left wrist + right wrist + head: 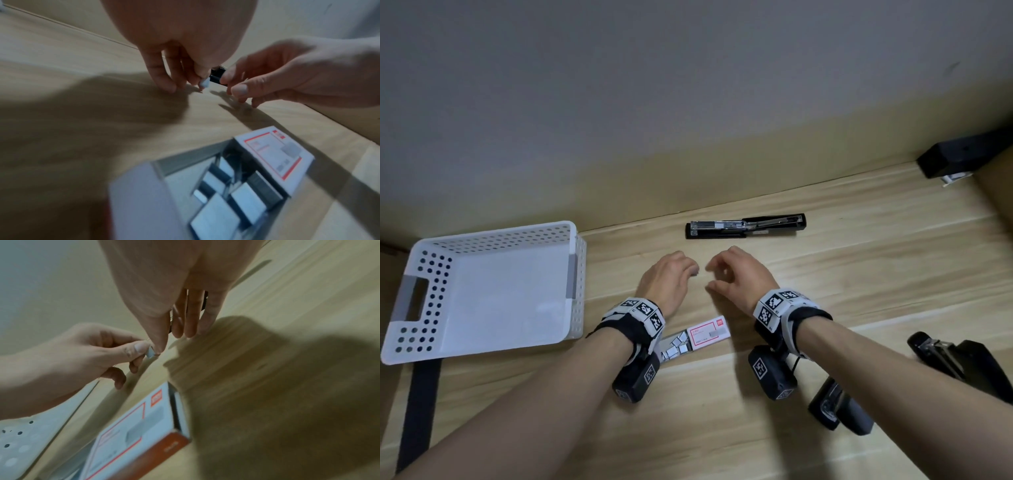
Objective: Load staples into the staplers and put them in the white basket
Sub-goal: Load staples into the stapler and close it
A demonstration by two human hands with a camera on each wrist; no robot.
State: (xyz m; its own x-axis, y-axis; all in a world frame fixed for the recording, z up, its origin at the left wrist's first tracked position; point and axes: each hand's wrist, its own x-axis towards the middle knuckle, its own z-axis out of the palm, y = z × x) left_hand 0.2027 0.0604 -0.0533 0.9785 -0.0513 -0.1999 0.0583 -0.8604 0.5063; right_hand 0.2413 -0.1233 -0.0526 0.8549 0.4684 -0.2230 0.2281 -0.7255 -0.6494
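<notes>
My left hand (688,269) pinches a short silver staple strip (205,83) between thumb and fingertip, just above the wooden table. My right hand (710,275) hovers close beside it, thumb and forefinger curved and apart, holding nothing. In the right wrist view its thumb tip reaches the strip (151,352); contact is unclear. A black stapler (744,225) lies unfolded flat just beyond both hands, its magazine exposed. The staple box (709,332) lies slid open under my left wrist, showing loose strips (674,346). The white basket (410,294) stands at the left.
Two more black staplers (839,407) (955,359) lie at the near right under my right forearm. Another black stapler (955,154) sits at the far right by the wall. A dark strap (417,404) hangs below the basket.
</notes>
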